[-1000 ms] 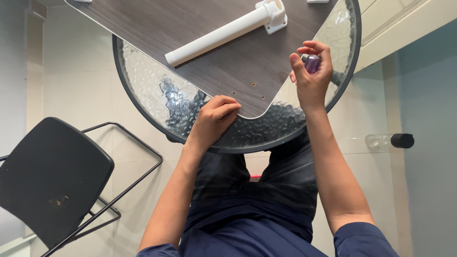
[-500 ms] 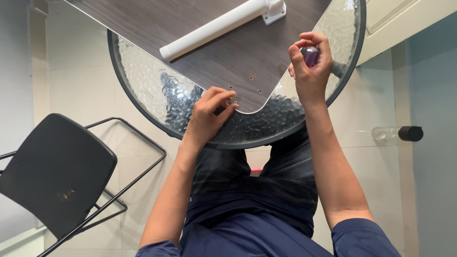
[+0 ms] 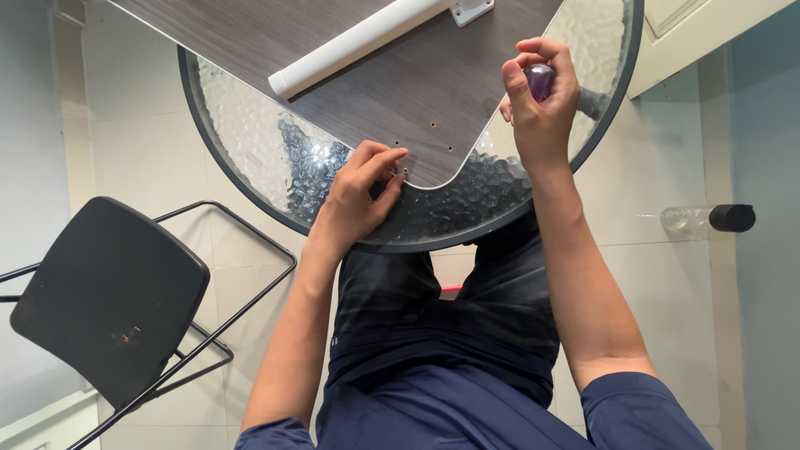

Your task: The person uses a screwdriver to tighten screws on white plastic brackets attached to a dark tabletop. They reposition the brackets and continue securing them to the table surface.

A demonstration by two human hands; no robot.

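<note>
You sit at a round glass counter [image 3: 242,125] with a dark rim, over a pale tiled floor [image 3: 658,283]. A grey wooden board [image 3: 350,100] lies on it, carrying a white tube [image 3: 358,37]. Your left hand [image 3: 354,200] pinches at the board's near corner; your right hand [image 3: 542,104] is closed around a purple handle [image 3: 540,81]. A black chair [image 3: 104,296] stands left, a clear bottle [image 3: 708,218] lies right.

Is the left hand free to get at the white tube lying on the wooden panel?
Probably yes: the left hand rests at the wooden panel corner, and bare panel lies between it and the white tube, with nothing in the way.
</note>
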